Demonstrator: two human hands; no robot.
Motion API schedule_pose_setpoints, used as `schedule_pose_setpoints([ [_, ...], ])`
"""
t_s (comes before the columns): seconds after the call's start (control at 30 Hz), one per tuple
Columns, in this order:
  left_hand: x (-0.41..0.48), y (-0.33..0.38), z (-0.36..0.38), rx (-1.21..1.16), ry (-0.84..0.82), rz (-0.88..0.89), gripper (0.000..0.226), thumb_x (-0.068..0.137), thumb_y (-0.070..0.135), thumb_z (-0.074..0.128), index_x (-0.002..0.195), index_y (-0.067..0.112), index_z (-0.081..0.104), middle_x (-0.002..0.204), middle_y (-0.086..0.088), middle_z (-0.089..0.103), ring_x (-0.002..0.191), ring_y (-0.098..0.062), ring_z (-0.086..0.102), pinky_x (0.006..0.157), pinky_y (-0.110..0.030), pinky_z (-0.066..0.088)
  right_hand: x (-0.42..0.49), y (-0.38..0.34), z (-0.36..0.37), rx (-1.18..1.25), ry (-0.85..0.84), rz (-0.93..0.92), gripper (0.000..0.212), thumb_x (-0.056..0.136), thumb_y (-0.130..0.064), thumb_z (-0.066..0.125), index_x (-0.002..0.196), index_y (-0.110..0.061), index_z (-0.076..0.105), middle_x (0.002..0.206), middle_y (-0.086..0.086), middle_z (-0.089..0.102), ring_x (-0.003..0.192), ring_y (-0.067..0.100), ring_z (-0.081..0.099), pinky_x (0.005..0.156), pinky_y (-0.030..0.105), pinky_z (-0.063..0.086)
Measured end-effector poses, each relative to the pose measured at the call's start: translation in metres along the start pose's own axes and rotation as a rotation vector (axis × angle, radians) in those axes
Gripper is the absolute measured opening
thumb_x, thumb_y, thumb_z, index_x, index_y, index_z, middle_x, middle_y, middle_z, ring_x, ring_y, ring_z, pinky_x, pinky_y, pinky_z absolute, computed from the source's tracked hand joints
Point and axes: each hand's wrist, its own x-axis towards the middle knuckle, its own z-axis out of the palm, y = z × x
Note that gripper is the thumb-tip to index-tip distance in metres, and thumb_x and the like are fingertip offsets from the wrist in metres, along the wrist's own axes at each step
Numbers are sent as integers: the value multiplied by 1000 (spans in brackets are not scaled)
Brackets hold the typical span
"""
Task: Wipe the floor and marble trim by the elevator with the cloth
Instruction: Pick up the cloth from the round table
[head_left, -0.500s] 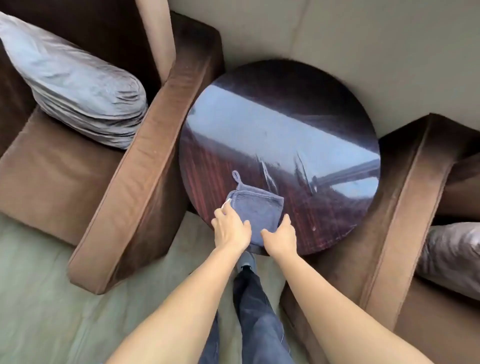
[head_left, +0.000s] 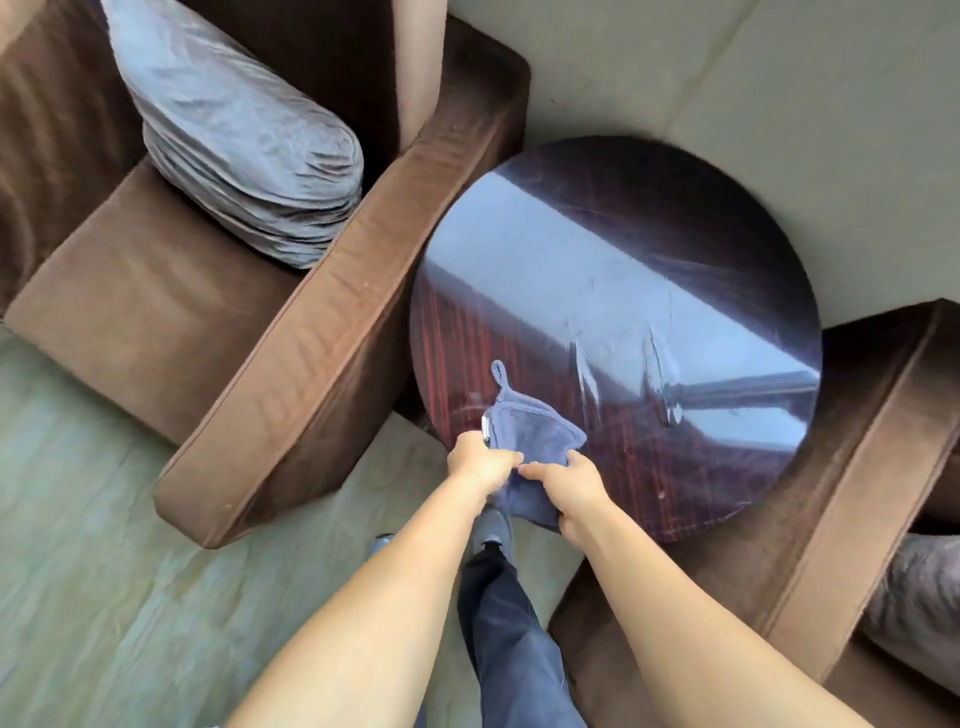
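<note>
A blue-grey cloth (head_left: 535, 434) with a small hanging loop lies over the near edge of a round, glossy dark wooden table (head_left: 649, 291). Part of it hangs below the rim. My left hand (head_left: 480, 462) grips the cloth's left side. My right hand (head_left: 576, 486) holds its lower right part over the table's edge. Both hands are closed on the fabric, fingertips nearly touching. The pale floor (head_left: 104, 597) stretches to the lower left. No elevator or marble trim is in view.
A brown velvet armchair (head_left: 322, 332) with a grey cushion (head_left: 244, 135) stands left of the table. Another brown armchair (head_left: 841, 509) with a grey cushion (head_left: 919, 603) stands right. A beige wall (head_left: 727, 78) is behind. My leg and shoe (head_left: 493, 530) are below the hands.
Both hands have closed on the cloth and drawn it toward me, so part now hangs over the table's edge. The view has shifted left and closer.
</note>
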Motion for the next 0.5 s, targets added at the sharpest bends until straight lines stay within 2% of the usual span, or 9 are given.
schedule_pose_setpoints([
  [0.1,-6,-7,-35,-243,0,14,42,59,25,74,98,11,69,100,-10,75,93,-29,70,89,-46,57,-26,-14,12,33,-111,-82,32,77,2,68,107,-9,66,99,14,76,89,33,74,78,48,62],
  [0.2,-42,1,-94,-517,37,83,23,81,5,67,102,13,64,103,-8,72,98,-30,69,92,-50,55,-59,-40,39,30,-284,-158,32,83,5,62,111,-10,66,103,15,76,93,35,73,78,50,61],
  [0.27,-78,-14,-147,-666,94,132,29,89,-3,57,112,16,59,106,-8,69,102,-29,67,94,-48,54,-101,-51,76,-61,-413,-213,34,85,6,58,113,-11,66,106,14,76,95,34,73,77,50,60],
  [0.37,-125,-35,-209,-800,209,211,36,91,-5,52,119,16,58,106,-8,68,100,-29,66,90,-46,55,-149,-62,125,-150,-570,-298,34,86,9,55,111,-12,67,105,11,76,93,29,73,75,41,59],
  [0.43,-161,-65,-261,-903,292,238,34,92,-6,51,121,9,59,105,-10,68,95,-28,66,79,-40,56,-197,-62,172,-234,-666,-347,32,86,8,55,105,-14,68,101,10,76,90,28,73,82,44,58],
  [0.5,-190,-95,-311,-1019,341,274,31,92,-7,49,120,4,60,104,-13,69,93,-30,66,80,-43,56,-240,-59,221,-314,-722,-406,28,86,8,56,99,-14,69,97,9,76,89,29,71,87,48,56],
])
